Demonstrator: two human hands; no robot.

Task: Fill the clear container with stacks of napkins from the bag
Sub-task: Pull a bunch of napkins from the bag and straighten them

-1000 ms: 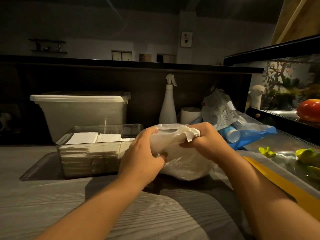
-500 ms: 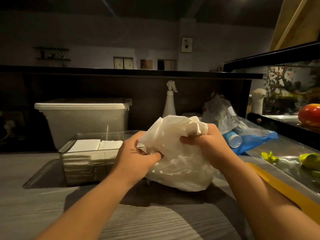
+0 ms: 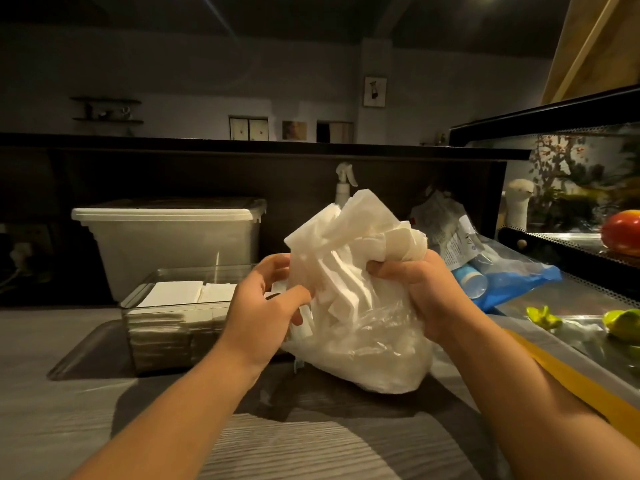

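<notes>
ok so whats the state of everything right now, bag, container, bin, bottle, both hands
bag: upright, top open, held by both hands
clear container: open-topped, partly filled
napkin stacks: flat, side by side in the clear container
white bin: lid on
spray bottle: upright behind the bag
left hand: gripping the bag's left side
right hand: gripping the bag's bunched top

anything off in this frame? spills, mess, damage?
No spill or damage visible. One oddity: the napkins poking out of the bag are crumpled and fanned, bunched under the right hand, unlike the flat stacks in the clear container. The left hand grips the bag's side.
</notes>
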